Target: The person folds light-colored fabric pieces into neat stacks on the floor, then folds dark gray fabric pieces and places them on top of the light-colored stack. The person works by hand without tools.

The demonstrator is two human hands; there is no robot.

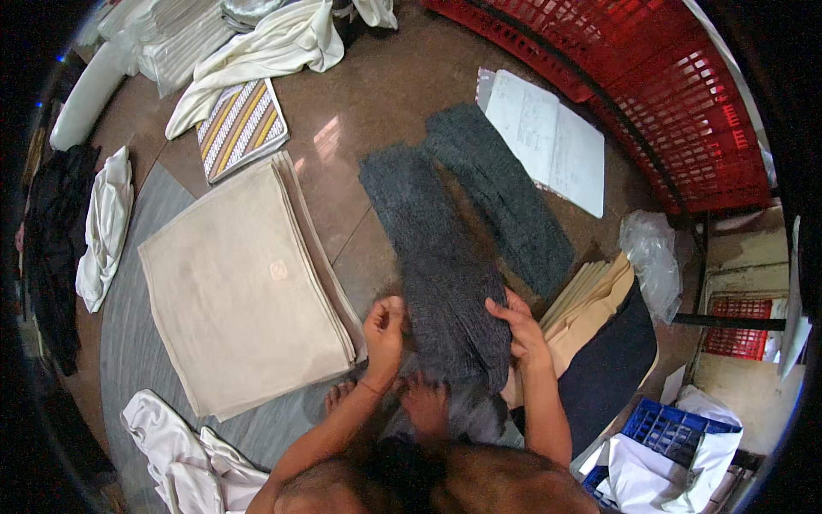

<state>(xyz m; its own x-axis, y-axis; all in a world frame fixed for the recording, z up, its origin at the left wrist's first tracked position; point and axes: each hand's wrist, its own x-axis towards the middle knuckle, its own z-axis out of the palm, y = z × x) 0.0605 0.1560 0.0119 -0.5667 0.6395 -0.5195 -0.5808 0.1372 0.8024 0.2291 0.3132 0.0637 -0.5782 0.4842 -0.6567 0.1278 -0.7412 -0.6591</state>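
Left hand [385, 330] is curled at seven o'clock, hold unclear; textured charcoal cloth [438, 265] is pinched by right hand [521, 327] at four.

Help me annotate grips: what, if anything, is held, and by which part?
The right hand holds the nearer dark grey cloth by its right edge, toward the near end. Whether the left hand grips anything cannot be told.
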